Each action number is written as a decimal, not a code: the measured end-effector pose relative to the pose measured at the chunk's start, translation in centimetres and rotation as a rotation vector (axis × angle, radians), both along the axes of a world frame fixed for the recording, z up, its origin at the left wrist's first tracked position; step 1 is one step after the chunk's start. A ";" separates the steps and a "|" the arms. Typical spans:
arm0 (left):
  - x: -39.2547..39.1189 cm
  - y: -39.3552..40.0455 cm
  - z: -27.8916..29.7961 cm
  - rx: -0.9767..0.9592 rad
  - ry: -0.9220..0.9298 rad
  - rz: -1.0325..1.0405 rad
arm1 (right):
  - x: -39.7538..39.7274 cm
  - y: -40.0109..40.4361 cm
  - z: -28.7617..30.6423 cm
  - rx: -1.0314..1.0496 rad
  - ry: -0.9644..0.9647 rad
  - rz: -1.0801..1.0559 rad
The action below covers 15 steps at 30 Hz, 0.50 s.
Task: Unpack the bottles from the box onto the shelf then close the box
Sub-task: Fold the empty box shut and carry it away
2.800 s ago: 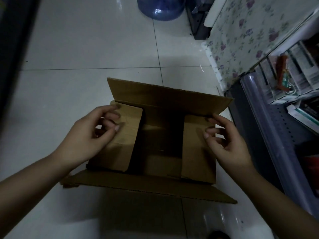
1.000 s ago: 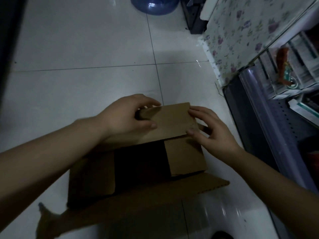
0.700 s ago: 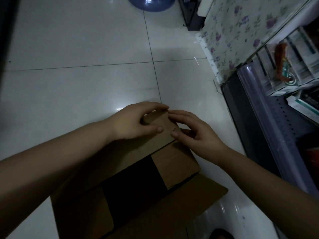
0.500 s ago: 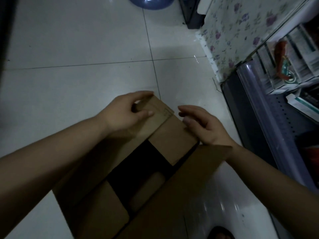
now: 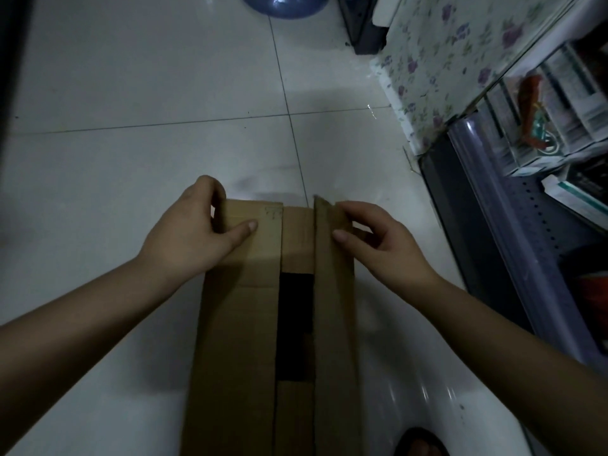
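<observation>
A brown cardboard box (image 5: 237, 340) lies on the white tiled floor, running from the middle of the view down to the bottom edge. Its two long top flaps are folded inward, with a dark gap (image 5: 296, 324) between them. My left hand (image 5: 194, 235) grips the far end of the left flap, thumb on top and fingers over the edge. At the far end of the right flap (image 5: 334, 307), my right hand (image 5: 375, 245) pinches the cardboard, which still stands slightly raised. No bottles show inside the gap.
A shelf unit (image 5: 513, 225) with packaged goods stands at the right, close to the box. A floral-covered cabinet (image 5: 454, 51) sits beyond it. A blue water jug (image 5: 286, 4) stands at the top edge. A dark shoe tip (image 5: 421, 442) shows at the bottom.
The box has turned so its length runs away from me. Both long flaps have come down over the opening, leaving a narrow gap. Each hand now holds one flap's far end.
</observation>
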<state>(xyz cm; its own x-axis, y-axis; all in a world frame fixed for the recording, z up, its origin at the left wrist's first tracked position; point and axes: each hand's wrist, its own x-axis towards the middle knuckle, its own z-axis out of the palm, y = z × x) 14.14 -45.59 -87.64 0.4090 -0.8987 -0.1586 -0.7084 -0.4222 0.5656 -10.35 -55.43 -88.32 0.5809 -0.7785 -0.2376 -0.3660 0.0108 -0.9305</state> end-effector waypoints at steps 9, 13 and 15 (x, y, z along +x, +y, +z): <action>0.8 -0.3 -0.5 -0.020 0.036 -0.337 | 1.1 0.4 -0.4 -0.254 0.223 0.021; 0.0 -1.5 0.0 -0.015 -0.047 -0.690 | 1.1 0.3 -0.5 -0.242 0.206 -0.021; -0.5 -2.0 -0.2 0.014 -0.165 -0.827 | 1.1 0.3 -0.5 -0.232 0.200 -0.030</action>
